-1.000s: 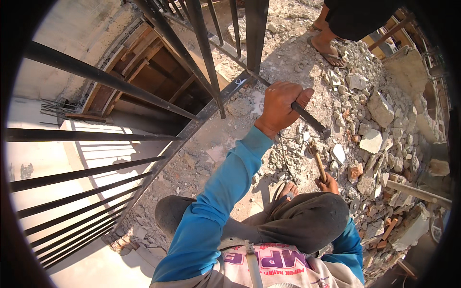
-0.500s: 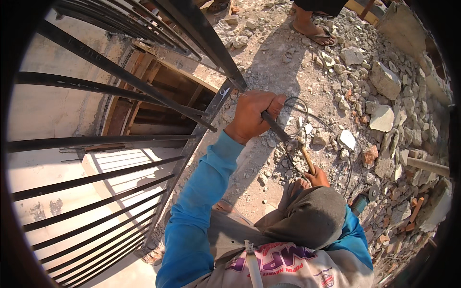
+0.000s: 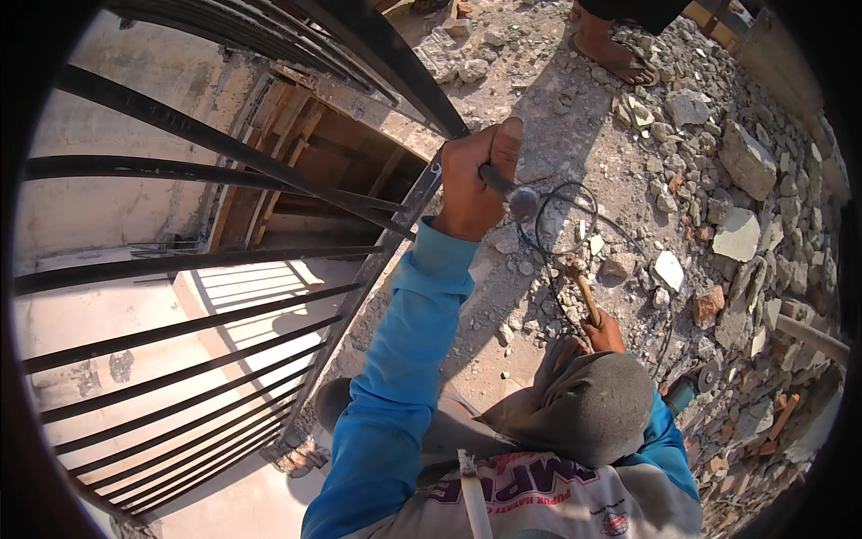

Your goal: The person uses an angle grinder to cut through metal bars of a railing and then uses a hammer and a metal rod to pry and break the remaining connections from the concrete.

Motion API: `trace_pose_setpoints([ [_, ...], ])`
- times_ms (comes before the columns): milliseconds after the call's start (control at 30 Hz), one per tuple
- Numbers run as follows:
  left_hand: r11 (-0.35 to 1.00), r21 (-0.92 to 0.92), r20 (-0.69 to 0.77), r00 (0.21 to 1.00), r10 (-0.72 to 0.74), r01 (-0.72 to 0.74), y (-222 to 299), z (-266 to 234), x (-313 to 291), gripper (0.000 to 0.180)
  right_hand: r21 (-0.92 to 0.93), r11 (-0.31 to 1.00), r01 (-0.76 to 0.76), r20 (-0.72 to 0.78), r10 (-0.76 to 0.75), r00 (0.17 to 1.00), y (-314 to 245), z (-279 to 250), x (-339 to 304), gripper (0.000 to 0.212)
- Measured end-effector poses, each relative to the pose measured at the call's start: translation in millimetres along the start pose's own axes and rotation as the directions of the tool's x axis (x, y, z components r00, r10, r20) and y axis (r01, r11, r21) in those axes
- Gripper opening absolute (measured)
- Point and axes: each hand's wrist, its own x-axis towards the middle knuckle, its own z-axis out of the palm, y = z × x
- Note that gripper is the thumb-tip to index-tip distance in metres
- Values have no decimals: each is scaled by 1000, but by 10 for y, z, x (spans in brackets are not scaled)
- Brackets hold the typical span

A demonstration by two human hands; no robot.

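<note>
My left hand (image 3: 471, 184) is wrapped round a dark metal chisel (image 3: 499, 182), beside the black steel railing (image 3: 388, 241). The chisel's rounded, battered end (image 3: 523, 205) points up toward me; its other end is hidden behind the hand. Lower and to the right, close to my knee, my right hand (image 3: 606, 332) grips a hammer by its wooden handle (image 3: 587, 299). The hammer's head (image 3: 571, 263) looks small and dusty, apart from the chisel. A loop of black cable (image 3: 567, 183) lies on the ground beyond the hammer.
Broken concrete and brick rubble (image 3: 736, 234) covers the right side. A green angle grinder (image 3: 687, 389) lies there near my right arm. Another person's sandalled foot (image 3: 620, 58) stands at the far edge. Left of the railing is a wooden-framed opening (image 3: 314, 166). A cigarette (image 3: 473, 494) shows low down.
The chisel has tipped so its battered end now faces up toward me. Its end and the hammer head, close together before, are now apart. The whole view has shifted slightly.
</note>
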Motion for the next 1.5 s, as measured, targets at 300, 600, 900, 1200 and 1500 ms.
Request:
trace_pose_setpoints([
  [300, 961, 35, -379, 886, 267, -274, 134, -222, -519, 44, -153, 984, 93, -8, -95, 995, -244, -38, -3, 25],
  [600, 961, 37, -288, 918, 274, -276, -5, -340, -688, 41, -99, 993, 70, -18, -72, 997, -13, 93, -80, 29],
  [900, 843, 178, 230, 854, 466, -508, -98, 316, -595, 34, -55, 997, 44, 0, -44, 999, 75, 178, -87, 30],
  [1200, 946, 124, -61, 949, 309, -300, -213, 68, -244, 33, -116, 993, 21, 63, -14, 998, -26, 111, 12, 31],
  [1500, 966, 93, -14, 970, 243, -241, -116, 140, 88, 38, 119, 993, -13, 106, 0, 994, -706, -151, -79, 29],
])
